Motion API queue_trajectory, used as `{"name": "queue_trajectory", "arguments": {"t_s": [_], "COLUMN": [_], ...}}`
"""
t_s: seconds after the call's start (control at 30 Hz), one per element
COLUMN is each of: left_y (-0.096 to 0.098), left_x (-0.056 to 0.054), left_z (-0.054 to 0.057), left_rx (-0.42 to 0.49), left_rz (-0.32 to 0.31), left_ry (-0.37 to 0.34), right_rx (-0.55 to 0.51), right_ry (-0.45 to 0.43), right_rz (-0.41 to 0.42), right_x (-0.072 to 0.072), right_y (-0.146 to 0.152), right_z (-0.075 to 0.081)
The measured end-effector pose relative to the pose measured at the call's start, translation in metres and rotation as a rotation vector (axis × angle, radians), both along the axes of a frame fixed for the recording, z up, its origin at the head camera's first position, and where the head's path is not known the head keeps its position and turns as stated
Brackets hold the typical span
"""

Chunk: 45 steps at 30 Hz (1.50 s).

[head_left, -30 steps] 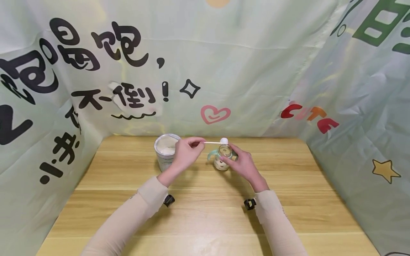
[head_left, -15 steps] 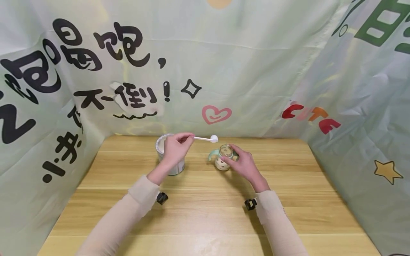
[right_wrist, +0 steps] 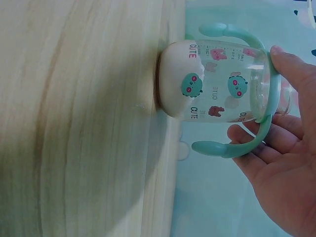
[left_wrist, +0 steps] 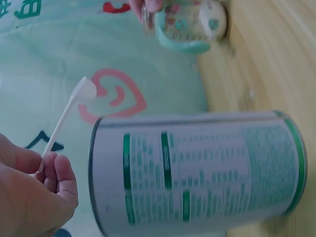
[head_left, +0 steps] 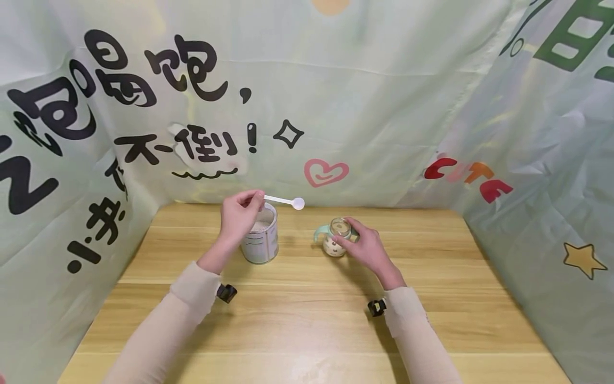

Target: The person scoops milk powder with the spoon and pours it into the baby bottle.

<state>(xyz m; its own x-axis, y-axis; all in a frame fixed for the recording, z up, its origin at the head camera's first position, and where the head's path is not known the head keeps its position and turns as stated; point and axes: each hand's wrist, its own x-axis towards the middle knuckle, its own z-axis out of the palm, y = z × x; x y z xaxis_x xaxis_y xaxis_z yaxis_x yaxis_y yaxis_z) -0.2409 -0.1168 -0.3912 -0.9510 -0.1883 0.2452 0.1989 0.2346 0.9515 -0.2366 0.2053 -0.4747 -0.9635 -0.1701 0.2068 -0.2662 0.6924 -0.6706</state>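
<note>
My left hand (head_left: 238,216) pinches the thin handle of a white measuring scoop (head_left: 298,204) above a milk powder can (head_left: 261,246). Pale powder shows inside the can, whose top is uncovered. The scoop's bowl points right, past the can's rim; in the left wrist view the scoop (left_wrist: 85,92) is beyond the can's open end. My right hand (head_left: 368,246) grips a clear baby bottle (head_left: 334,246) around its neck. This lidless bottle stands on the table, with mint green handles (right_wrist: 232,149) and cute animal prints. Whitish contents fill its bottom in the right wrist view.
The wooden table (head_left: 307,314) ends at a fabric backdrop (head_left: 384,106) printed with lettering, a heart and a star. Side panels of the same fabric close in left and right. A small black camera (head_left: 227,293) is on each wrist.
My left hand has drawn the scoop leftward from over the bottle's mouth to above the powder can. The right hand has kept its grip on the bottle in the same place.
</note>
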Motion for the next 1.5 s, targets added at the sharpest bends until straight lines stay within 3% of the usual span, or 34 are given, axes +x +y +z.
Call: {"name": "queue_trajectory", "arguments": {"t_s": [0.63, 0.9, 1.13, 1.5], "left_y": [-0.059, -0.073, -0.078, -0.071], "left_x": [0.002, 0.004, 0.004, 0.002], "left_z": [0.0, -0.004, -0.01, -0.017], "left_rx": [0.015, -0.076, -0.218, -0.398], "left_rz": [0.14, 0.17, 0.179, 0.113], "left_ry": [-0.056, -0.059, -0.03, 0.048], "right_rx": [-0.016, -0.017, -0.019, -0.002], "right_ry": [-0.008, -0.014, -0.024, -0.006], "right_rz": [0.002, -0.002, -0.01, -0.007], "right_x": [-0.001, 0.0, 0.001, 0.0], "right_y": [0.0, -0.001, 0.0, 0.0], "right_z": [0.0, 0.0, 0.001, -0.001]}}
